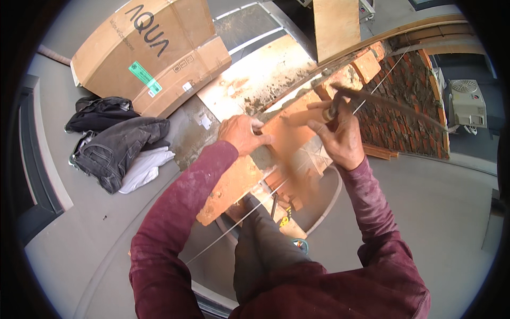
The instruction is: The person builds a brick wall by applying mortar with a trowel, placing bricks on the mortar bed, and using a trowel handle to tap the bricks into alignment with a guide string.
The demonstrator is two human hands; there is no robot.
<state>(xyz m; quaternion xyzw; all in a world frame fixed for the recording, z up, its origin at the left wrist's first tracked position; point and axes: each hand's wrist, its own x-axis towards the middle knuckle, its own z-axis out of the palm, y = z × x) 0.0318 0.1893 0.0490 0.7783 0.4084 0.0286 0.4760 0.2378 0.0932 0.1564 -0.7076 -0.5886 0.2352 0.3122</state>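
Note:
My left hand (241, 135) grips the near-left end of an orange brick (284, 139) on the wall top, thumb on one side and fingers on the other. Grey mortar (262, 158) shows between it and a nearer brick (232, 187). In my right hand (340, 135) is a trowel (330, 113), its blade blurred and stretching away to the right. The wooden handle end points left, over the brick; whether it touches is unclear. A white string line (234, 226) runs along the wall's right side.
A large cardboard box (154, 58) stands at the far left, near dark clothes (119, 143). A mortar-spattered board (255, 80) lies beyond the wall. Right of it rises rough brickwork (398, 106); an outdoor air-conditioning unit (467, 103) sits past that. A hose (334, 196) curves over the floor.

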